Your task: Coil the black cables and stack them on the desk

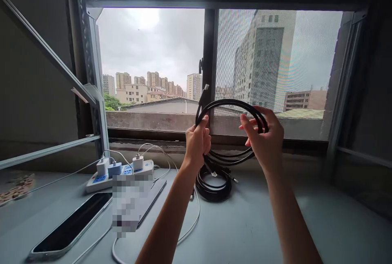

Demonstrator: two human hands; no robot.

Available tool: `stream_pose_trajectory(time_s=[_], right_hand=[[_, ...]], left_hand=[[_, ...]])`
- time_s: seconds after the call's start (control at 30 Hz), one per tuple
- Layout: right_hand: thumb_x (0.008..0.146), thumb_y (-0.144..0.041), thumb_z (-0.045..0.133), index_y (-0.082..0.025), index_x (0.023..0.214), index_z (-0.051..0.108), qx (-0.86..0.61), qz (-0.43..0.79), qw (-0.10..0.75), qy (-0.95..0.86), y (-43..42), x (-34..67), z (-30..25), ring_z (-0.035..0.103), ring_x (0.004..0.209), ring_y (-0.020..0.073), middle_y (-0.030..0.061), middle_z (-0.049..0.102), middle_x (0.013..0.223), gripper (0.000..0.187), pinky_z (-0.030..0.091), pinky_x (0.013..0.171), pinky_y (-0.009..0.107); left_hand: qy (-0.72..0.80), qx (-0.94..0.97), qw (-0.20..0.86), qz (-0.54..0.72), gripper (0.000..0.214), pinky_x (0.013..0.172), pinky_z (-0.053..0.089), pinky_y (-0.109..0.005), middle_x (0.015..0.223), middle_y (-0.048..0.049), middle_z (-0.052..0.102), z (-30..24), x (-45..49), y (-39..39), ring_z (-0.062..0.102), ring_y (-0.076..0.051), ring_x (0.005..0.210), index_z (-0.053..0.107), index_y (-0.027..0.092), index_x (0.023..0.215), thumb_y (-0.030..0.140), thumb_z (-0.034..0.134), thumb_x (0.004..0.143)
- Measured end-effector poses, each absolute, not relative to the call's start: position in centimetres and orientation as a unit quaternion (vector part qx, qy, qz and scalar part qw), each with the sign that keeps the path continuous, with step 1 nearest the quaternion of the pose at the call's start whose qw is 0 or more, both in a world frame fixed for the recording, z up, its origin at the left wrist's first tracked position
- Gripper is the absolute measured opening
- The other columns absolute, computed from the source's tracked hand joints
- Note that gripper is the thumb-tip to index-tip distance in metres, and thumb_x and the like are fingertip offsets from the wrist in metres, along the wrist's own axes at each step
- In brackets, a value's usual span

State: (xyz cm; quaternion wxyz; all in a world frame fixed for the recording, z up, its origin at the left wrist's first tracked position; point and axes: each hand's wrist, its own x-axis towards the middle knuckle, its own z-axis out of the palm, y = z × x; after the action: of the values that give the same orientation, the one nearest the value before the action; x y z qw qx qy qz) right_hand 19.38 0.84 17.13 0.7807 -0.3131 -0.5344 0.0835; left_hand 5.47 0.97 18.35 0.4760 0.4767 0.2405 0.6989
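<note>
A black cable (228,102) is looped into a coil and held up above the table, in front of the window. My left hand (198,139) is closed around the left side of the loops, thumb on top, and a plug end of the cable (203,94) sticks up above it. On the right side of the coil is my right hand (266,137), its thumb and fingers apart with the strands passing between them. Below, a second coil of black cable (214,192) lies on the table, with a metal-tipped plug (235,180) at its right.
A white power strip (104,182) with several chargers stands at the back left. A phone (72,225) and a partly blurred flat grey item (153,198) lie left of my arms. White cords (197,215) run across the table (239,235). Metal frame posts (101,88) flank the window.
</note>
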Motion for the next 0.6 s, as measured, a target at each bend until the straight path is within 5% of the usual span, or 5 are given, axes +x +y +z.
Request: stream_pose_trajectory(time_s=[0.17,0.47,0.6], right_hand=[[0.081,-0.044,0.063,-0.03,0.126,0.055,-0.29,0.025,0.725,-0.624,2.0,19.3,16.5,0.045,0.042,0.0038,0.0023,0.065,0.101,0.048,0.044,0.041,0.022],[0.089,-0.042,0.054,-0.029,0.118,0.066,-0.29,-0.043,0.715,-0.635,1.8,19.0,16.4,0.041,0.043,0.0064,-0.0012,0.061,0.079,0.034,0.037,0.045,0.025],[0.09,-0.04,0.051,-0.028,0.113,0.069,-0.278,-0.037,0.725,-0.629,2.1,19.4,16.3,0.041,0.041,0.0069,-0.0004,0.065,0.079,0.031,0.036,0.043,0.025]], left_hand=[[0.313,0.534,0.431,0.657,0.051,0.025,0.009,-0.017,0.033,0.01,0.022,19.0,4.0,0.9,0.015,-0.002,0.025,0.027,0.021,0.046,0.032,0.061,0.082],[0.302,0.553,0.488,0.604,0.056,0.027,0.004,-0.016,0.033,0.0092,0.02,19.6,3.1,-0.1,0.014,0.0,0.023,0.028,0.02,0.041,0.029,0.066,0.081],[0.267,0.536,0.543,0.588,0.059,0.028,0.001,-0.017,0.033,0.0094,0.018,19.6,3.4,-0.1,0.013,0.0,0.023,0.028,0.021,0.042,0.046,0.067,0.079]])
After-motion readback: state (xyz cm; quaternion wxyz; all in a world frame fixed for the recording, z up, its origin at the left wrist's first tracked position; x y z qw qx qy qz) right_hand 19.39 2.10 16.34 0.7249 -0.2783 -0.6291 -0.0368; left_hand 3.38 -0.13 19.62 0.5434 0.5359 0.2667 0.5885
